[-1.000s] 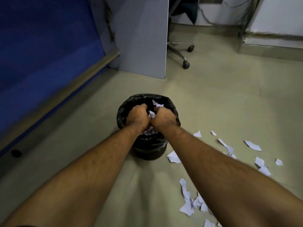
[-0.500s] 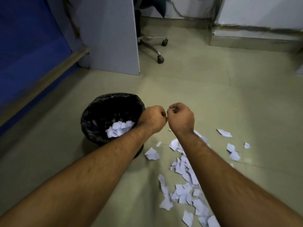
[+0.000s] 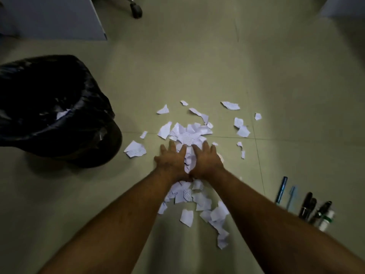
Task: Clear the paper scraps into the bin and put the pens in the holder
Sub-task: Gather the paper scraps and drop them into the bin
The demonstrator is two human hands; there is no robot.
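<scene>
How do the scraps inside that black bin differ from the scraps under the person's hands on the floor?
The scraps in the bin are few in view, sunk in the dark liner and half shadowed; the floor pile is large, bright and spread wide. The bin scraps lie untouched, while the left hand and right hand press flat, fingers spread, on the floor pile. Printed lines show on floor pieces; none can be made out in the bin. Both are torn white paper.

The paper scraps (image 3: 187,135) are thin matt white paper with torn edges and faint printed lines, the bin (image 3: 59,111) has a glossy, wrinkled black plastic liner, the floor (image 3: 197,76) is smooth pale tile with a soft shine, and the pens (image 3: 305,204) look like shiny plastic.
</scene>
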